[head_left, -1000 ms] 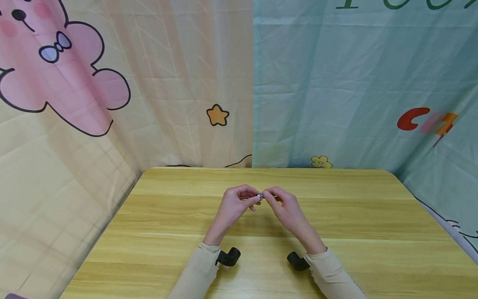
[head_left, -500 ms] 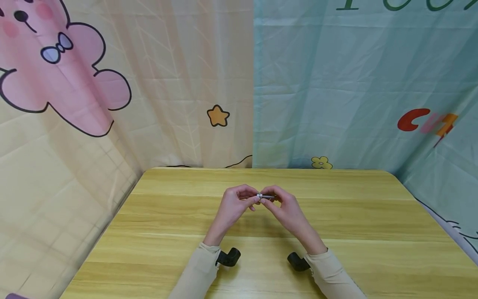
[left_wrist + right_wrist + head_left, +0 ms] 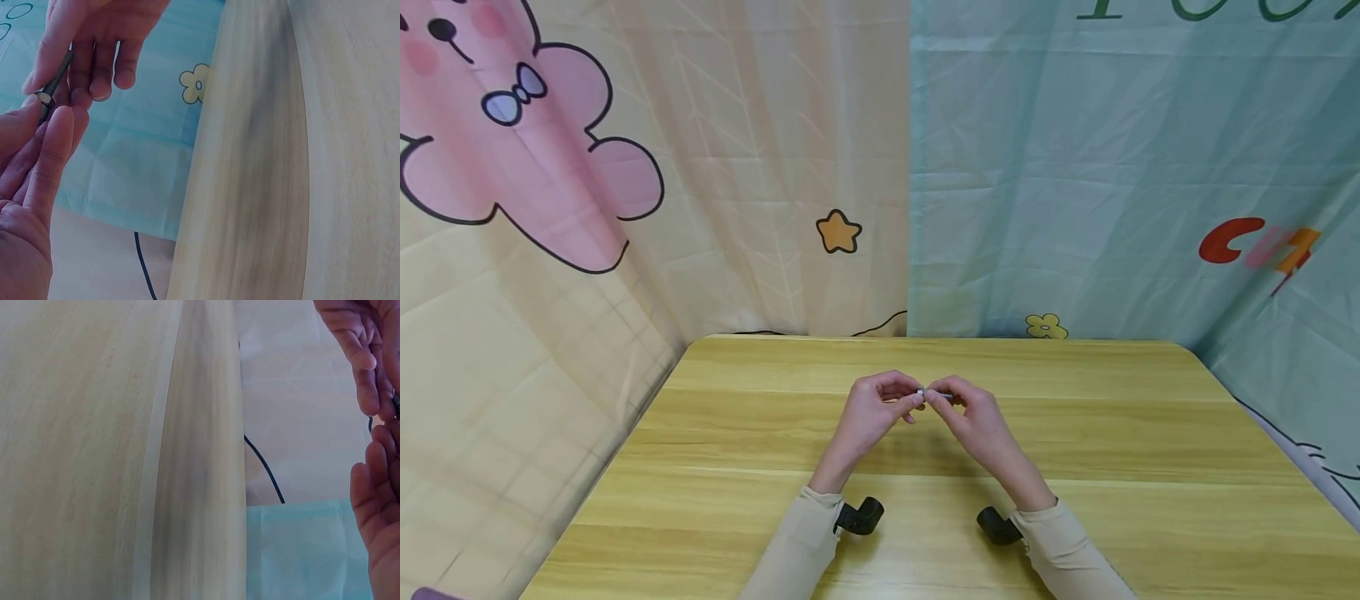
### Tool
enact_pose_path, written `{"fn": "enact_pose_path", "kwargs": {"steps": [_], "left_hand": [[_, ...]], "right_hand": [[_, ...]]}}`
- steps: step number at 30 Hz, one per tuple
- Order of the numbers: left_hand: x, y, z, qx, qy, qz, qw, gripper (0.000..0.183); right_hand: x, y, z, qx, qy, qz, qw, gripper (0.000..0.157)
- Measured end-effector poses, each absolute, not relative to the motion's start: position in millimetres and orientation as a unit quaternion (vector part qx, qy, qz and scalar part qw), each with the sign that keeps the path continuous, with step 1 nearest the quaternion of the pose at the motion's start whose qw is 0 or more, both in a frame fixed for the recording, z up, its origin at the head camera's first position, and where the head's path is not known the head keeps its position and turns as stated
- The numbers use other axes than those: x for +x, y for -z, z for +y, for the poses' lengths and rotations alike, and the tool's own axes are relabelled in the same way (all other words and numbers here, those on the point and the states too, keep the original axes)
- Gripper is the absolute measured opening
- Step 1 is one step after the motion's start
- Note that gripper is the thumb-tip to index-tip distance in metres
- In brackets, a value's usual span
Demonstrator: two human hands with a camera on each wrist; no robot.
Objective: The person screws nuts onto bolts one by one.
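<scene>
A small metal bolt (image 3: 59, 74) with a threaded shank is held between both hands above the table. My left hand (image 3: 871, 408) pinches its thicker end between thumb and fingers. In the left wrist view a bright collar, which looks like a nut (image 3: 45, 97), sits at that end. My right hand (image 3: 976, 421) has its thumb and index finger pinched at the nut, close to the left fingertips. The shank points toward the right palm. In the right wrist view only a dark bit of the bolt (image 3: 397, 403) shows at the edge, between the hands.
The wooden table (image 3: 760, 450) lies below both hands. Printed curtains (image 3: 1045, 167) stand behind its far edge. A black camera mount (image 3: 861, 517) is on the left wrist, another mount (image 3: 997, 527) on the right. A dark cable (image 3: 265, 465) hangs past the table's edge.
Half a second ago the right thumb and index finger were spread and the shank showed between them. Now they have come together again at the nut. The left hand has stayed nearly still.
</scene>
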State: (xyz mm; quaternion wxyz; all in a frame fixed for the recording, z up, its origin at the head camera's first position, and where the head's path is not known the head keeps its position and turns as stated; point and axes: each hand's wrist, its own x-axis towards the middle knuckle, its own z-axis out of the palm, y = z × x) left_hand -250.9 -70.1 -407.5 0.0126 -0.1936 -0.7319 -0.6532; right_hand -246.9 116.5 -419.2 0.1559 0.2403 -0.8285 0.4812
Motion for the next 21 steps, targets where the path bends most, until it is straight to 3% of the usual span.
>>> {"fn": "enact_pose_path", "kwargs": {"steps": [7,17,21], "left_hand": [[-252.7,410.2,-71.3,-0.201,0.663,-0.720,0.036,0.009],[-253.2,410.0,-74.8,-0.197,0.671,-0.712,0.058,0.009],[-253.7,410.8,-74.7,-0.191,0.673,-0.712,0.054,0.010]], "right_hand": [[-247.0,417.3,120.4,0.190,-0.522,-0.822,0.125,0.028],[-247.8,414.6,130.4,0.204,-0.556,-0.798,0.112,0.013],[-248.3,415.3,131.6,0.201,-0.567,-0.793,0.101,0.014]]}}
